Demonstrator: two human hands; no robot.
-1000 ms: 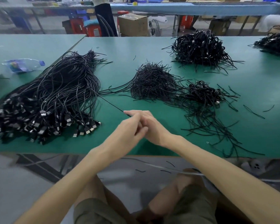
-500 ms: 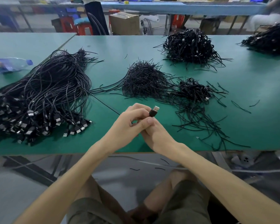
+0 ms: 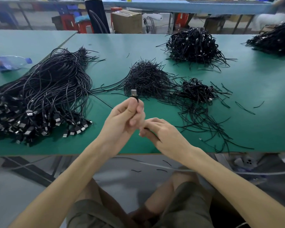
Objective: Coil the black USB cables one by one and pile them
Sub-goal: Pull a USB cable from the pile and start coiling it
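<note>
My left hand [image 3: 123, 120] pinches a black USB cable just below its plug [image 3: 134, 94], which sticks up above my fingers over the green table [image 3: 253, 89]. My right hand [image 3: 161, 134] sits just right of the left, fingers curled round the same cable lower down. The cable runs back left toward a big bundle of uncoiled black USB cables [image 3: 39, 99] with plugs facing the front edge. A small pile of coiled cables [image 3: 197, 91] lies to the right of centre.
A heap of short black ties [image 3: 146, 79] sits mid-table, with loose ties [image 3: 204, 119] scattered right of my hands. Larger coiled piles [image 3: 192, 45] [image 3: 273, 40] lie at the back. A plastic bottle [image 3: 8, 62] lies far left. Boxes and stools stand beyond the table.
My left hand has lifted the plug higher and turned it upright. My right hand has come out from behind the left and slid to the right along the cable.
</note>
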